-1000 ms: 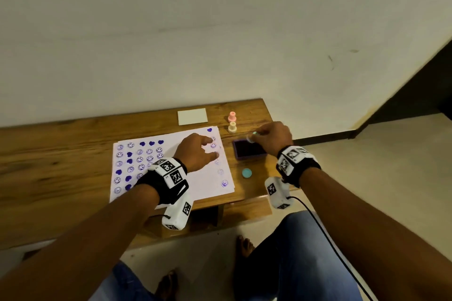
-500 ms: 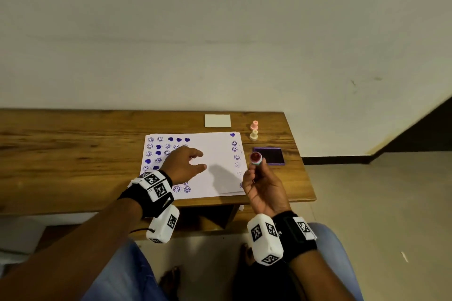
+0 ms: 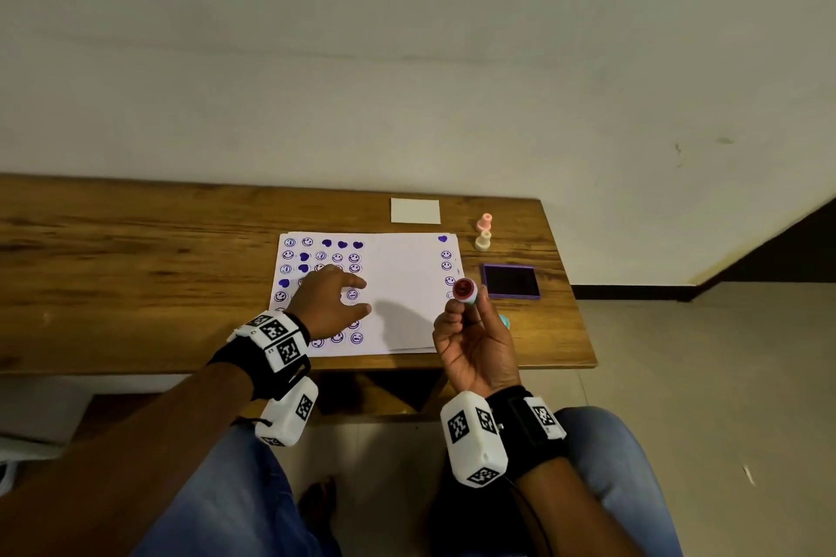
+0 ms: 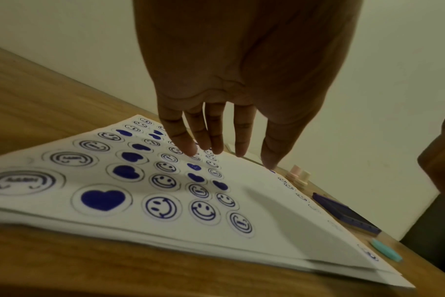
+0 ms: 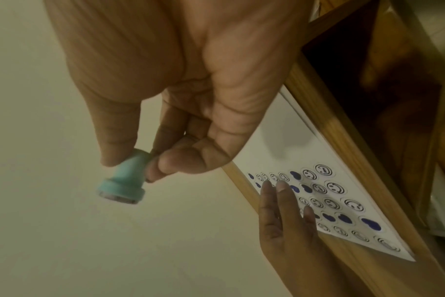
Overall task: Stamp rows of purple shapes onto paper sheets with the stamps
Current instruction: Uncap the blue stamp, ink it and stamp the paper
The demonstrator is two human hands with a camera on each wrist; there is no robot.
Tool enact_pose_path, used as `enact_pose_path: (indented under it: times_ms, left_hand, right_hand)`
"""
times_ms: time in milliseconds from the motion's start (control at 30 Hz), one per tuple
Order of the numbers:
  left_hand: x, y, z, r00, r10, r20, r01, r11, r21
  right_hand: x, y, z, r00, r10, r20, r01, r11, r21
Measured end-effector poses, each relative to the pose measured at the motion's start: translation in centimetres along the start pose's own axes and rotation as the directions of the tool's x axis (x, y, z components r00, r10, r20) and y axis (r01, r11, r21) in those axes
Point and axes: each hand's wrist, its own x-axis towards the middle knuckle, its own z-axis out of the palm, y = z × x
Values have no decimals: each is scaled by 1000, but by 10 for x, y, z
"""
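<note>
Item: teal stamp (image 3: 467, 292), pinched by my right hand (image 3: 475, 344), face turned up toward me, axis tilted, raised above the table edge. Paper sheet (image 3: 407, 285) lies forward-left; blank middle column nearest my right. Left hand (image 3: 328, 301) spread flat, pressing the sheet. Ink pad (image 3: 511, 281) just right.

A plain cream wall (image 3: 407, 50) filled the upper half of the room, smooth apart from a few small dark marks (image 3: 677, 148) toward the right. Against it stood a low wooden table (image 3: 135, 267) with strong grain and a darker frame beneath. A dark skirting strip (image 3: 633, 290) ran along the foot of the wall to the right of the table, and a dark slanting band (image 3: 796, 235) rose from it. The floor (image 3: 705, 375) was pale and smooth. The light was dim and even, warm in tone.
</note>
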Motion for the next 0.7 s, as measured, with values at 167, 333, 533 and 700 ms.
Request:
enact_pose_path:
  times_ms: [167,333,533,700]
  left_hand:
    - [1,1,1,1000,15,-9,-15,1000,27]
    - [4,1,-1,999,29,-17,-28,999,26]
    - [9,0,-5,999,40,-28,-40,999,24]
    - [12,-1,-8,999,25,-28,-24,999,31]
  right_hand:
    - [2,3,-4,999,6,-41,-7,1000,-16]
    - [3,2,-7,997,-13,-73,14,1000,13]
    - [3,3,-7,998,-10,-65,14,998,56]
    - [1,6,-6,999,-6,-52,10,997,82]
